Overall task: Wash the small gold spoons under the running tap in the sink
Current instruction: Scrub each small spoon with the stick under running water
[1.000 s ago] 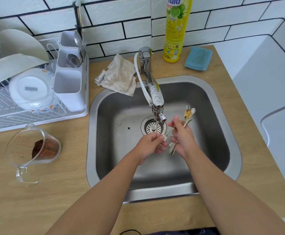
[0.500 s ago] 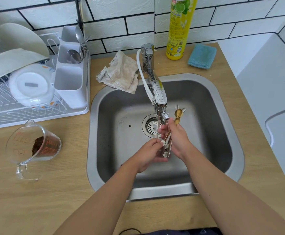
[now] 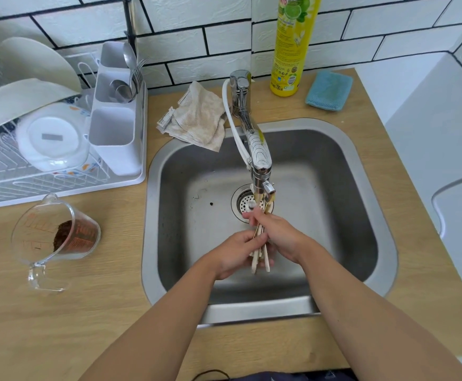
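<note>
Both the right hand (image 3: 276,232) and left hand (image 3: 238,253) clasp the bundled gold spoons (image 3: 260,253) under the tap (image 3: 260,166), over the sink (image 3: 361,166); light, stiff, probably slippery wet, best gripped mid-handle

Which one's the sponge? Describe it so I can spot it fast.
Start at the sink and look to the counter behind its back right corner. Right of the tall yellow soap bottle lies the sponge: a flat blue pad, unlike the crumpled beige cloth left of the tap.

Brushed steel sink (image 3: 361,166) — matt wood-grain counter (image 3: 87,325).
</note>
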Action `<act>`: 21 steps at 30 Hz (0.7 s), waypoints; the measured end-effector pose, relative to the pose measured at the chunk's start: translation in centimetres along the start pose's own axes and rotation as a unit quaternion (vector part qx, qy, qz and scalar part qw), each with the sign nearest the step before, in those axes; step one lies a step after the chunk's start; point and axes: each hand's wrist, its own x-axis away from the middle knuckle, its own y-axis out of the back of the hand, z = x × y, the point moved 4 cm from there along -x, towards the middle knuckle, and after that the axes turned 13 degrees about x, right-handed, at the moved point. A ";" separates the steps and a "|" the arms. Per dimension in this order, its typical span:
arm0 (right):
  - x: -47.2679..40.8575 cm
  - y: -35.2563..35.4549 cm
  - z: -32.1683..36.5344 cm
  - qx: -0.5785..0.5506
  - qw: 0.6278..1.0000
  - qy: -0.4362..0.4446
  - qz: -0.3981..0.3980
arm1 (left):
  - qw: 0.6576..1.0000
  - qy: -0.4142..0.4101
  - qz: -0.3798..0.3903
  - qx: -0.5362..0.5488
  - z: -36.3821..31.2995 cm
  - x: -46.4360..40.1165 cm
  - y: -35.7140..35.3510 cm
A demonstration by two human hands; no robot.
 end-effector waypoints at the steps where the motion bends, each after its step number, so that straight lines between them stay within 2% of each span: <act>1: 0.1 -0.1 0.0 0.014 1.000 0.003 0.013 | 1.000 -0.001 0.004 -0.008 0.0 0.2 0.1; 4: 0.1 0.2 0.0 0.039 0.999 0.028 0.009 | 0.999 -0.002 0.006 -0.045 -0.1 0.8 1.0; 6: -0.3 1.0 0.0 -0.008 0.998 0.055 -0.026 | 0.998 0.002 0.010 -0.057 -0.1 1.3 1.9; 9: -0.2 1.1 0.5 -0.068 0.994 0.084 -0.032 | 0.999 0.027 0.004 -0.044 -0.1 1.8 2.9; 13: 0.1 0.9 0.7 -0.034 0.992 0.102 -0.063 | 0.998 0.059 -0.006 -0.013 0.0 1.7 2.9; 16: 0.1 1.1 0.8 -0.035 0.991 0.098 -0.084 | 0.998 0.047 -0.021 -0.021 -0.1 1.6 2.6; 21: -0.1 0.6 0.6 -0.027 0.992 0.097 -0.075 | 0.999 0.041 -0.024 -0.011 -0.1 1.7 2.8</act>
